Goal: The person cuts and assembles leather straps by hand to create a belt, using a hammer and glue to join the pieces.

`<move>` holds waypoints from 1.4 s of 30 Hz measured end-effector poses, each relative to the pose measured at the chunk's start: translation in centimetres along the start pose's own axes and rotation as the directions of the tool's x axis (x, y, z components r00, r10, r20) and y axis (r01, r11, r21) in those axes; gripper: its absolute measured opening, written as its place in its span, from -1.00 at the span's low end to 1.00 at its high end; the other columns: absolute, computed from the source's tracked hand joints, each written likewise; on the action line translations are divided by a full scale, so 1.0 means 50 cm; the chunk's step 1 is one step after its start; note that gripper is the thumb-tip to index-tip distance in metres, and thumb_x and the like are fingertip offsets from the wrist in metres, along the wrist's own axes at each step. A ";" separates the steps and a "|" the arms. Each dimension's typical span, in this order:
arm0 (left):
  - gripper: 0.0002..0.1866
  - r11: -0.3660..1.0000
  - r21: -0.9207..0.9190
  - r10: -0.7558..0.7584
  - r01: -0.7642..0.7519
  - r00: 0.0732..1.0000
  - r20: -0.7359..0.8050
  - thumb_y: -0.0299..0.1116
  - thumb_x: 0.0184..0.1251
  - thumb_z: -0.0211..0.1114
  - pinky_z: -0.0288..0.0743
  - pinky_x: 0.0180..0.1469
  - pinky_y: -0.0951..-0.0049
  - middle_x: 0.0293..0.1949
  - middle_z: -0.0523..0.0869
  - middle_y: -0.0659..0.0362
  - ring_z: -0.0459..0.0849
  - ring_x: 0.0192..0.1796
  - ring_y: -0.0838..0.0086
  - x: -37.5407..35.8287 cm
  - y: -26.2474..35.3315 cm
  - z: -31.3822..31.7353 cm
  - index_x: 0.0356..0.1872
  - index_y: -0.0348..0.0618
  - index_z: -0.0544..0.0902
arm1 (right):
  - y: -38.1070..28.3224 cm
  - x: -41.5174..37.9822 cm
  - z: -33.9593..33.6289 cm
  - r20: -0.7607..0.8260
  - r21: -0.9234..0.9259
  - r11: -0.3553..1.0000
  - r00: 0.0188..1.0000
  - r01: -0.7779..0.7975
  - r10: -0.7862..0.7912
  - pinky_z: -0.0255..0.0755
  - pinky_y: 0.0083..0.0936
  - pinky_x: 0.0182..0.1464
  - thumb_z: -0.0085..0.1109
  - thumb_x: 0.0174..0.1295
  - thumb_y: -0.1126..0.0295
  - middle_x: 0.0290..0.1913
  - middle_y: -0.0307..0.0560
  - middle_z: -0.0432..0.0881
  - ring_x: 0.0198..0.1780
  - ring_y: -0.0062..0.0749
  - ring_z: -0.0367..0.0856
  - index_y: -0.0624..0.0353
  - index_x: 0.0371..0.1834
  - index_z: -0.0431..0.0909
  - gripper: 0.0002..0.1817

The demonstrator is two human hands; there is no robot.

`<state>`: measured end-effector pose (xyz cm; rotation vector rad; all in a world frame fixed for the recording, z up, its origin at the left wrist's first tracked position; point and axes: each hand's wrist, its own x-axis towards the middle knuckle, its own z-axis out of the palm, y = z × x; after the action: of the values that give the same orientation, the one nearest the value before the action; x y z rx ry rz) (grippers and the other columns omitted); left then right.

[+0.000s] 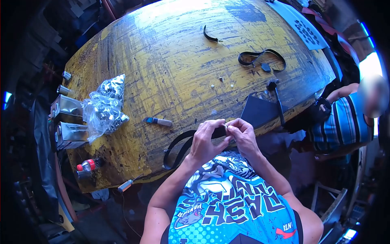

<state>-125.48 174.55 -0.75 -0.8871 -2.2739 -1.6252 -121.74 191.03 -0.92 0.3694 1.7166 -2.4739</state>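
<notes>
My left hand (205, 142) and my right hand (243, 138) meet at the table's front edge, fingertips almost touching. The left is closed on a black strap (172, 147), which looks like a belt and loops away to the left on the tabletop. Thumb and fingers of my right hand pinch a small, pale metal-looking piece (226, 127) at the strap's end; its exact kind is too small to tell. Left of the hands lies a brush (162, 121) with a light handle. To their right are a dark flat sheet (256, 112) and a black-handled hammer (278, 101).
On the worn yellow table (170, 73) lie a coiled black belt (280, 59), a short strap (207, 35) and tiny parts. A plastic bag of shiny pieces (106, 107), tins (69, 107) and a bottle (86, 165) stand left. Another person (341, 122) is at the right.
</notes>
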 end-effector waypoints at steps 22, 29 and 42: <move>-0.58 0.997 -0.074 0.000 -0.003 0.999 -0.043 -0.50 -0.05 0.59 0.64 0.00 0.36 -0.13 0.74 0.07 0.74 -0.07 0.28 0.000 -0.002 -0.019 -0.07 -0.19 0.73 | 0.009 -0.016 0.025 -0.017 -0.034 0.992 0.992 0.122 -0.123 0.55 -0.65 -0.05 0.15 0.39 0.55 -0.18 -0.22 0.65 -0.15 -0.69 0.60 0.28 -0.19 0.57 -0.97; -0.62 0.925 0.028 -0.378 0.378 0.917 0.125 -0.46 -0.01 0.60 0.62 -0.04 0.47 -0.21 0.74 0.09 0.74 -0.13 0.45 0.000 0.011 -0.042 -0.13 -0.26 0.69 | 0.011 -0.011 0.031 0.056 -0.345 0.867 0.930 0.359 -0.363 0.55 -0.59 -0.10 0.20 0.31 0.59 -0.21 -0.12 0.66 -0.18 -0.59 0.64 0.33 -0.25 0.54 -0.96; -0.82 0.753 -0.334 -0.519 0.567 0.824 0.228 -0.58 0.30 0.40 0.63 0.01 0.56 -0.15 0.78 0.10 0.75 -0.10 0.54 -0.036 -0.009 -0.050 -0.10 -0.39 0.69 | -0.018 -0.007 0.033 0.313 -0.611 0.551 0.813 0.568 -0.491 0.58 -0.36 -0.13 0.29 0.21 0.57 -0.18 0.03 0.63 -0.16 -0.17 0.69 0.31 -0.26 0.57 -0.90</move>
<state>-124.75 171.53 -1.08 -0.3912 -2.4907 -2.3997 -121.84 189.78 0.52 -0.4303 2.8294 -1.8167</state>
